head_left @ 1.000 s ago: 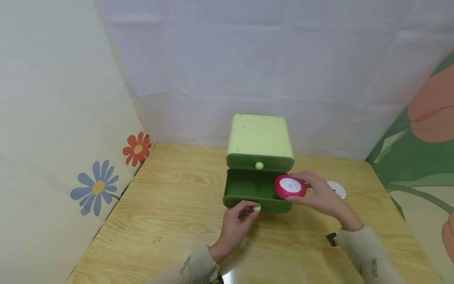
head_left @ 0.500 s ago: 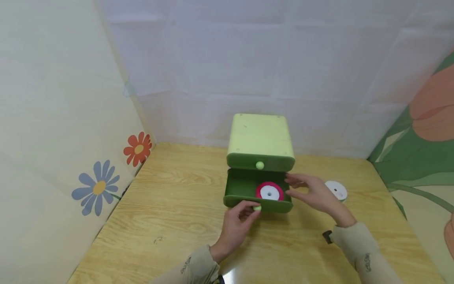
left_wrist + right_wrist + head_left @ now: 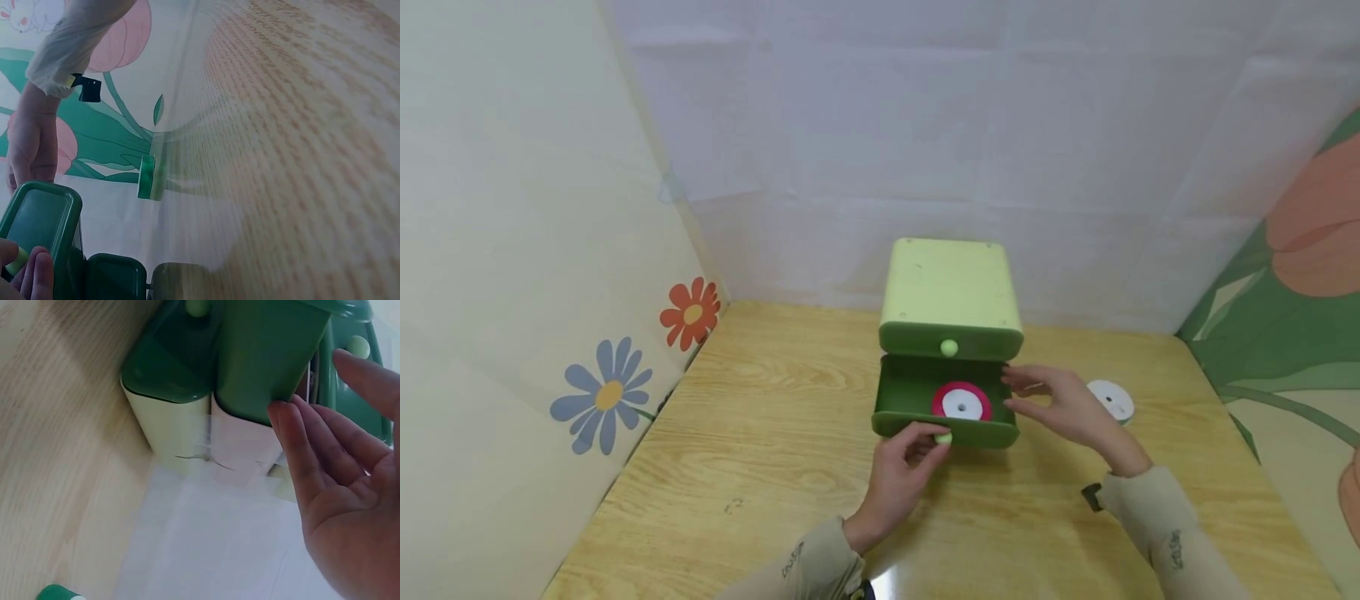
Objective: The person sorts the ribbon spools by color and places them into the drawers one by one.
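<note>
My left hand (image 3: 895, 479) pinches the round light-green knob (image 3: 943, 439) of a pulled-out dark green drawer (image 3: 906, 392), which belongs to a small cabinet (image 3: 951, 283). Inside that drawer, near its front, a ribbon spool (image 3: 973, 405) with a pink-red rim and white face lies flat. My right hand (image 3: 1067, 408) is at the drawer's right side, fingers loosely extended and nothing held. In the right wrist view its fingertips (image 3: 284, 411) are right at the drawer's side wall. The spool is hidden from both wrist views.
A second spool, white-faced (image 3: 1112, 402) in the head view, stands on the wooden table (image 3: 760, 433) right of the cabinet; its green side (image 3: 146, 177) shows in the left wrist view. Drawers above and below the pulled-out one are closed. A white backdrop (image 3: 820, 167) hangs behind.
My right hand has let go of the pink-red ribbon spool, which now lies in the drawer and has shifted slightly left. My left hand has stayed on the knob.
</note>
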`<state>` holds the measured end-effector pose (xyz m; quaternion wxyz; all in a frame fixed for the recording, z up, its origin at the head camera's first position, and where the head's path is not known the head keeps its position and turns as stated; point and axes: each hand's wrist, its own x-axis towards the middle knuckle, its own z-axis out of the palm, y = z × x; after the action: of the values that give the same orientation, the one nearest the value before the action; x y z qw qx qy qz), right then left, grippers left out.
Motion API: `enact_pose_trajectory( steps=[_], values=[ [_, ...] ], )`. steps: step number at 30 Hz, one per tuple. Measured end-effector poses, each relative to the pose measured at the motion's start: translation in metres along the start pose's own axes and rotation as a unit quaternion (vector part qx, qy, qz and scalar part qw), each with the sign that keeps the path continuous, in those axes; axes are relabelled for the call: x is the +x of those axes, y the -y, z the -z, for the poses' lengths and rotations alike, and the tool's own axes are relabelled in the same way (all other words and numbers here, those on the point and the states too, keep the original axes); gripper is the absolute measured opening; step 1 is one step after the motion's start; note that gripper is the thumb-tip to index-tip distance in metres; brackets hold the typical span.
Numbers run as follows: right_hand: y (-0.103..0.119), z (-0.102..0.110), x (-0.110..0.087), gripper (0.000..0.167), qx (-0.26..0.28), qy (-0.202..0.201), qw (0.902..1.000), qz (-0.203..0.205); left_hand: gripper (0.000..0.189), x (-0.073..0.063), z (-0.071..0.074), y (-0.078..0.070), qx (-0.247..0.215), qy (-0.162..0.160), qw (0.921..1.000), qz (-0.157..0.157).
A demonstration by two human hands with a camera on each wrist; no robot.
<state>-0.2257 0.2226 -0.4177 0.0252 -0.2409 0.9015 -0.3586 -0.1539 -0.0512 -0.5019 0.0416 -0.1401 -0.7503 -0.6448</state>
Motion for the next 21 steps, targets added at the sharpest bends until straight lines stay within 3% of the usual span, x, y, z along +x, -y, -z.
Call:
enact_pose_trajectory(
  steps=[5,10,13,16,21],
  values=[
    [0.007,0.007,0.003,0.036,-0.015,-0.04,0.9991,-0.006,0.016,0.0,-0.001,0.0,0.0,-0.001,1.0,-0.003],
    [0.014,0.016,0.008,0.022,-0.021,-0.158,0.9872,-0.003,0.016,0.001,-0.001,0.0,0.001,0.0,1.0,-0.002],
    [0.017,0.021,0.016,0.033,0.004,-0.214,0.9763,0.032,0.016,0.001,-0.001,0.0,0.001,0.0,1.0,-0.004],
    [0.019,0.025,0.028,0.054,0.011,-0.211,0.9766,0.043,0.016,0.001,-0.001,0.0,-0.001,0.0,1.0,-0.006],
    [0.017,0.026,0.049,0.075,-0.038,-0.139,0.9887,0.042,0.017,0.0,-0.001,-0.001,-0.006,0.001,0.9999,-0.009]
  ],
)
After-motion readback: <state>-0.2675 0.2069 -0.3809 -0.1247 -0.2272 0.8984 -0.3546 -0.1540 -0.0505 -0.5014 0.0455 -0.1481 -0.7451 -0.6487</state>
